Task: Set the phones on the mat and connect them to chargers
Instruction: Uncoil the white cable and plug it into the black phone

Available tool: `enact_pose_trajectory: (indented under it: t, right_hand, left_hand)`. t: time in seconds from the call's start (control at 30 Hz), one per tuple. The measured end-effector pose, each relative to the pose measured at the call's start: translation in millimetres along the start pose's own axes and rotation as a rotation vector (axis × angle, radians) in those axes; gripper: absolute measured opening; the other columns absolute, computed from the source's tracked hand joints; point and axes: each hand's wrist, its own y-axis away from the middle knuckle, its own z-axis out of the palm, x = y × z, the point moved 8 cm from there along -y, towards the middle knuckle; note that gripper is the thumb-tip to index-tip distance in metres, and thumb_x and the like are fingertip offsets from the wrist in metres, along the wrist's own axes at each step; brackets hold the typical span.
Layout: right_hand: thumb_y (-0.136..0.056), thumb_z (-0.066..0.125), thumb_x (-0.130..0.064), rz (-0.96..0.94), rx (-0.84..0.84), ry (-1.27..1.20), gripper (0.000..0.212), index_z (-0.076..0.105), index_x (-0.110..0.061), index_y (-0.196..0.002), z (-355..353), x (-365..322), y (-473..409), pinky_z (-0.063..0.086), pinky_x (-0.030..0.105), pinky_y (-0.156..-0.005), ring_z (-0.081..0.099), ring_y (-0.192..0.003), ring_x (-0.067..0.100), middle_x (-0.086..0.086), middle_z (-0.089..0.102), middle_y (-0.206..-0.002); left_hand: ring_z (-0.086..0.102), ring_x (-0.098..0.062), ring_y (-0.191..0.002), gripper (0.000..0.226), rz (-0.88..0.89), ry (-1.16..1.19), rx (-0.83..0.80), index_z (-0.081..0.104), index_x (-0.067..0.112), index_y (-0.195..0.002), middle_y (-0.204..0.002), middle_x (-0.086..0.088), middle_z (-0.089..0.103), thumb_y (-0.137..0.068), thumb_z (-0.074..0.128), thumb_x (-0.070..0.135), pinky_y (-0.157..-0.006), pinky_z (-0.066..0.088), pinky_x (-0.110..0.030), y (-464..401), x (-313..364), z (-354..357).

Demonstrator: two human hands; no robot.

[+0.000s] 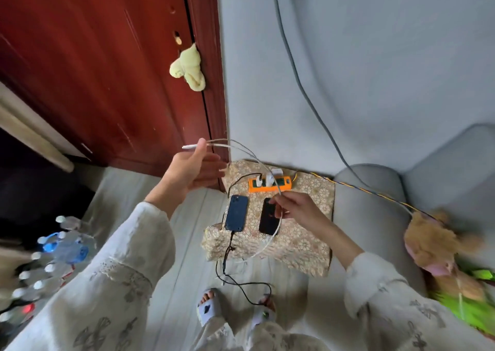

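White cable [242,151] pinched between raised left hand [194,167] and right hand [296,207].

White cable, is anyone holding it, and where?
Yes. The left hand pinches the white cable just behind its free plug end, raised off the mat. The right hand pinches it farther along, above the black phone.

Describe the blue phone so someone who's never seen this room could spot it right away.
Find the floral mat on the floor by the grey wall, with an orange power strip at its far edge. Two phones lie face down in front of the strip. The blue phone is the left one, with a black cable plugged in, unlike the black phone beside it.
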Motion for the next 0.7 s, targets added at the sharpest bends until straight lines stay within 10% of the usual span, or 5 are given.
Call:
enact_pose_trajectory:
  t: [0.17, 0.3, 0.4, 0.7]
  right_hand:
    - [-0.095, 0.045, -0.025, -0.218, 0.02, 0.135, 0.024, 0.067, -0.024, -0.084, -13.1, -65.2, -0.1, 0.026, 0.018, -0.046, 0.029, -0.045, 0.01, -0.003, 0.033, -0.052]
    - [-0.094, 0.046, -0.029, -0.273, -0.077, 0.169, 0.027, 0.068, -0.024, -0.08, -5.0, -91.8, 4.2, 0.027, 0.015, -0.042, 0.026, -0.043, 0.01, -0.003, 0.03, -0.051]
    - [-0.092, 0.049, -0.031, -0.242, -0.126, 0.123, 0.026, 0.068, -0.024, -0.075, -9.1, -91.9, 6.0, 0.026, 0.016, -0.041, 0.027, -0.04, 0.005, -0.012, 0.034, -0.043]
    - [-0.086, 0.06, -0.025, -0.11, 0.169, 0.12, 0.025, 0.062, -0.006, -0.071, -81.7, -24.2, 11.4, 0.036, 0.021, -0.056, 0.045, -0.052, 0.013, -0.003, 0.049, -0.052]
  left_hand:
    - [0.066, -0.017, -0.07, 0.021, 0.423, -0.776, 0.305, 0.058, 0.016, -0.078, -0.079, -0.003, 0.068, -0.087, 0.055, 0.035, -0.076, 0.054, -0.032, 18.4, 35.3, -2.0]
    - [0.055, -0.019, -0.11, 0.037, 0.627, -0.963, -0.235, 0.05, 0.015, -0.122, -0.112, 0.0, 0.058, -0.086, 0.059, 0.015, -0.096, 0.043, -0.027, 34.1, 32.6, 64.6]
    - [0.067, -0.018, -0.075, 0.014, 0.547, -0.757, -0.392, 0.063, 0.014, -0.088, -0.071, 0.003, 0.066, -0.091, 0.05, 0.01, -0.08, 0.054, -0.036, 42.7, 23.1, 79.8]
    - [0.063, -0.014, -0.052, 0.032, 0.55, -0.097, 0.237, 0.056, 0.019, -0.07, -0.051, 0.004, 0.06, -0.095, 0.038, 0.008, -0.062, 0.057, -0.032, 15.2, 49.0, -19.0]
